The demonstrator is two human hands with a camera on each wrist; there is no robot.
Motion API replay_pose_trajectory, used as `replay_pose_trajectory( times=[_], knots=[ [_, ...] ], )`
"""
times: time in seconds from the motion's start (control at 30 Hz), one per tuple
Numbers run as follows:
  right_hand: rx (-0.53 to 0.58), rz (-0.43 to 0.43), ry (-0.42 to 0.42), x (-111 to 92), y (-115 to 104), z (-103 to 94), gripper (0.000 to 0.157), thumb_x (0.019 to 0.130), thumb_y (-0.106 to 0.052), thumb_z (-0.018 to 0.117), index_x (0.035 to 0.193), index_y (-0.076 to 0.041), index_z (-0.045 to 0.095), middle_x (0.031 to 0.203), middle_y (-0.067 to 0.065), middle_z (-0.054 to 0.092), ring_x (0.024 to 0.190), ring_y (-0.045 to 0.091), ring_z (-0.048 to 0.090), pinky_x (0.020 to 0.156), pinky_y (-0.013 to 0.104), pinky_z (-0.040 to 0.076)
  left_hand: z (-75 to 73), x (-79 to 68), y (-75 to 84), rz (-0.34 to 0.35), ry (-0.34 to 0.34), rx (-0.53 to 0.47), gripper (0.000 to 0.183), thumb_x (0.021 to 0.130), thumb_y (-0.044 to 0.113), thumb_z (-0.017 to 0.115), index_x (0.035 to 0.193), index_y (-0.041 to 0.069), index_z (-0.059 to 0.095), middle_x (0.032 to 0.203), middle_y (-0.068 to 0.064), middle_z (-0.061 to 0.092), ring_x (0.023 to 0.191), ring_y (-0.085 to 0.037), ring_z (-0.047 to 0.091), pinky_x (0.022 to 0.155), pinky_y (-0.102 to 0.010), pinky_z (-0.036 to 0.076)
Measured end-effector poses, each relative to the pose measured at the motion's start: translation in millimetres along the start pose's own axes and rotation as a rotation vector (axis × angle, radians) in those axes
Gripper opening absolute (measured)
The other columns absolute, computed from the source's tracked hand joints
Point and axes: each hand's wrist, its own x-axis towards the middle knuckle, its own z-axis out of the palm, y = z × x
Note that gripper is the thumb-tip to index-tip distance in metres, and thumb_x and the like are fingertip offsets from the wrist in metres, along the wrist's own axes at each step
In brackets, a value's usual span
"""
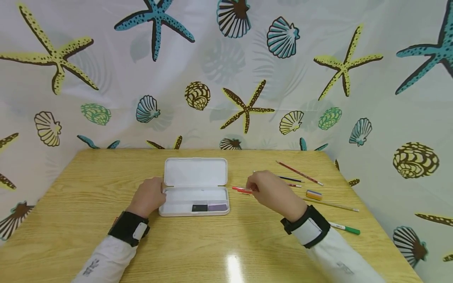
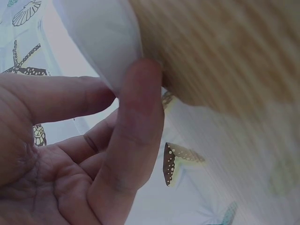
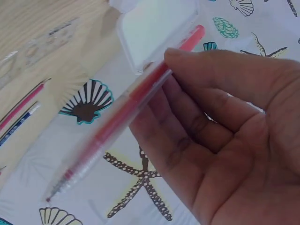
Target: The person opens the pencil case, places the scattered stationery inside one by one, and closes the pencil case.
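Observation:
A white pencil case (image 1: 196,171) lies opened on the table, lid hinged back. A dark block (image 1: 199,208) and a purple block (image 1: 217,207) sit in its front compartments. My left hand (image 1: 148,196) is at the case's left side; in the left wrist view its thumb and index finger pinch the white edge. To the right of the case, my right hand (image 1: 274,194) holds a red pen (image 3: 126,112) between thumb and fingers. The pen has a clear barrel and its tip points away from the palm. In the head view, the hand hides most of the pen.
Right of my right hand lie a red pencil (image 1: 299,173), a dark pencil (image 1: 290,179), an orange-and-blue block (image 1: 313,195), a yellowish pencil (image 1: 330,204) and a green-capped marker (image 1: 345,228). A patterned cloth (image 1: 226,70) hangs behind the wooden table (image 1: 198,247).

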Motion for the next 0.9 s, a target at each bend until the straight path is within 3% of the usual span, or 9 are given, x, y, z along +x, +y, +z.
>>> replay_pose_trajectory(
  times=[0.6, 0.9],
  knots=[
    [-0.01, -0.09, 0.086, 38, -37, -4.1, 0.011, 0.09, -0.002, 0.074, 0.096, -0.01, 0.078, 0.083, -0.002, 0.066, 0.075, 0.014, 0.057, 0.07, 0.031, 0.051, 0.1, -0.7, 0.6, 0.005, 0.0, 0.006, 0.01, 0.085, -0.006, 0.06, 0.078, 0.0, 0.055, 0.069, -0.008, 0.049, 0.06, -0.023, 0.051, 0.054, -0.032, 0.038],
    [0.002, -0.148, 0.068, 56, -58, 3.0, 0.011, 0.091, -0.004, 0.075, 0.099, -0.01, 0.078, 0.086, -0.001, 0.067, 0.078, 0.014, 0.06, 0.07, 0.029, 0.051, -0.1, -1.0, 1.7, 0.002, 0.001, -0.002, 0.01, 0.086, -0.006, 0.06, 0.08, 0.0, 0.056, 0.07, -0.008, 0.049, 0.061, -0.023, 0.051, 0.055, -0.032, 0.039]
  ],
)
